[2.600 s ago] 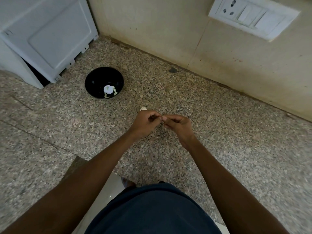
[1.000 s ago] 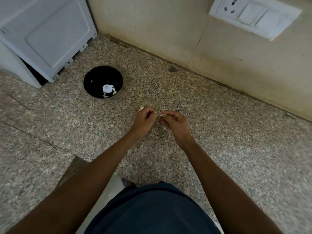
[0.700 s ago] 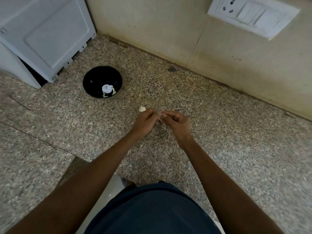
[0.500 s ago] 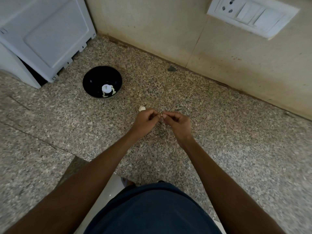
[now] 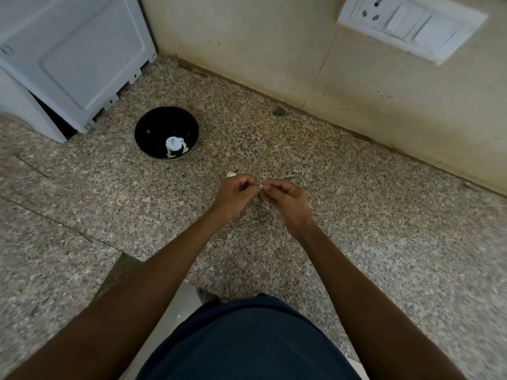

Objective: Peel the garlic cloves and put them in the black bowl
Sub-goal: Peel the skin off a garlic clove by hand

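The desk (image 5: 356, 242) was speckled granite, a fine mix of grey, beige and black flecks, with a duller grey slab to the left. The black bowl (image 5: 153, 127) was glossy and dark inside, and pale whitish pieces (image 5: 175, 145) with faint yellow-green edges lay at its bottom. A small off-white scrap (image 5: 230, 174) showed against the granite. The wall (image 5: 247, 45) was cream with brownish stains along its base and a few reddish specks. The switch plate (image 5: 411, 26) was white with dark socket holes. The appliance (image 5: 76, 50) was pale grey-white. The person's garment (image 5: 247, 344) was plain dark navy.
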